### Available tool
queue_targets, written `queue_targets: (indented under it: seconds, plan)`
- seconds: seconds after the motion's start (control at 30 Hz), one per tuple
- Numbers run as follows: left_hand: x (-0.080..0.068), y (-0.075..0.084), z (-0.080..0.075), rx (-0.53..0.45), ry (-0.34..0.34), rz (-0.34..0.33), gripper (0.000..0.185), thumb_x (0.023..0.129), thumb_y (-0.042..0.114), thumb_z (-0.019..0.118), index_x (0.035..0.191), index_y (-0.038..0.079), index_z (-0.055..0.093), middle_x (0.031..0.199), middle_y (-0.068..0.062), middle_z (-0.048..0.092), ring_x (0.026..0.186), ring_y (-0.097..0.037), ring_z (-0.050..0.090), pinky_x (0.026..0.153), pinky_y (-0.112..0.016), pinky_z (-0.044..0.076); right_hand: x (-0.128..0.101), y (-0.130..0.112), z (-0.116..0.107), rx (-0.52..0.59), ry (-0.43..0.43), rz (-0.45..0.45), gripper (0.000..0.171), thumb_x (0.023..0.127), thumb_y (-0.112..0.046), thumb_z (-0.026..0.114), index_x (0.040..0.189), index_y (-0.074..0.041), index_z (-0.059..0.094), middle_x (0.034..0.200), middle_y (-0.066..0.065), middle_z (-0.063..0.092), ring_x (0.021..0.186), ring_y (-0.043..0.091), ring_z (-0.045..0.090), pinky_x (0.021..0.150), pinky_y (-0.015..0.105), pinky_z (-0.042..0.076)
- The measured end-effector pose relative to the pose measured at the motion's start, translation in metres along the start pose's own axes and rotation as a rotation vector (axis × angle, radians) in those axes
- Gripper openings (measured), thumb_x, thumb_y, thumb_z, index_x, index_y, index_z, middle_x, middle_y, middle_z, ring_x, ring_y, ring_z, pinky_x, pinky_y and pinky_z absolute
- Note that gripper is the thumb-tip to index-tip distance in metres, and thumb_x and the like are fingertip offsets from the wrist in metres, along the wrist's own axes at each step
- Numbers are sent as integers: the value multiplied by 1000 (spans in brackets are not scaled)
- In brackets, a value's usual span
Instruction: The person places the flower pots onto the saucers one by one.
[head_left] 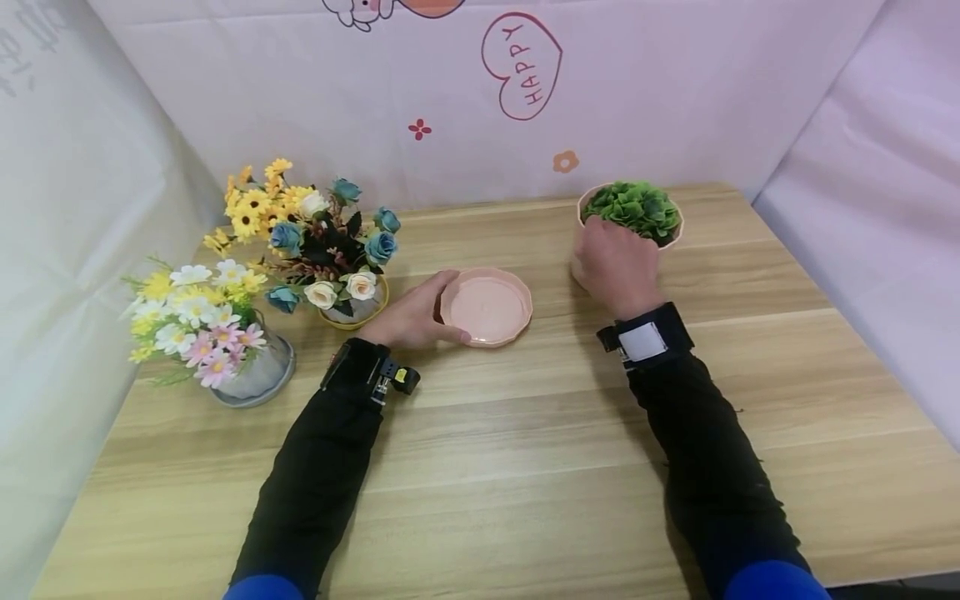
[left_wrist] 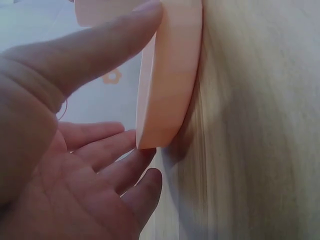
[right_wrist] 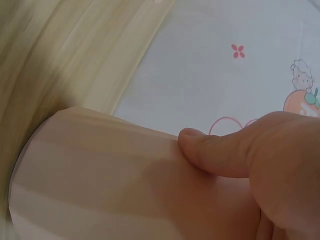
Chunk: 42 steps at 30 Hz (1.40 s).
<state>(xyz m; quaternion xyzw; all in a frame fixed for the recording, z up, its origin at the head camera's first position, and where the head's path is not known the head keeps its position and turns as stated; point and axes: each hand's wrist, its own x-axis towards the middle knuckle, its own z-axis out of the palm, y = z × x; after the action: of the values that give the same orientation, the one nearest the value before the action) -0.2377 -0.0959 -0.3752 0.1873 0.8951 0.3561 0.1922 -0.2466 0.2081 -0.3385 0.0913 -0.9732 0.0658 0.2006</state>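
Note:
A shallow pink plant saucer (head_left: 486, 308) with a faceted rim lies on the wooden table. My left hand (head_left: 412, 318) holds it from the left, thumb on the near rim and fingertips at the far edge, as the left wrist view shows. At the back right, my right hand (head_left: 621, 262) grips a pink flowerpot (right_wrist: 100, 175) with leafy green foliage (head_left: 637, 208) in it. The right thumb (right_wrist: 210, 150) lies along the pot's faceted wall, while the other fingers are mostly hidden. In the head view, the pot stands upright, apart from the saucer.
On the left are a grey pot (head_left: 258, 371) of white, yellow and pink flowers and another pot of blue and cream roses (head_left: 330, 250), with yellow flowers (head_left: 251, 208) behind. A printed white cloth (head_left: 465, 75) hangs behind the table (head_left: 480, 483).

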Motion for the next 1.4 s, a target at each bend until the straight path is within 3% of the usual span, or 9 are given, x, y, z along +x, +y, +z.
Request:
queue_targets:
  seconds: [0.3,0.97,1.4]
  plan:
    - [-2,1,-2,14,-31,15,111,86,31,91,169,14,20,175,-14,26,161,-33,28,131,-55,30,-3,-16,2,4,6,-68,15,94,-8,64,93,7,66,75,22,67,68,46,70,51,64,55]
    - [1,5,3,3,-20,32,111,84,30,92,168,11,22,173,-14,30,161,-31,29,133,-51,27,-10,-43,-2,2,-27,-163,17,97,-16,67,96,1,65,77,17,68,68,39,70,51,56,55]
    - [1,3,3,5,-15,33,112,84,32,92,168,11,22,174,-14,29,161,-30,29,133,-50,27,-11,-47,-7,20,-84,-161,18,98,-19,70,99,-2,64,83,17,70,76,40,72,57,60,57]
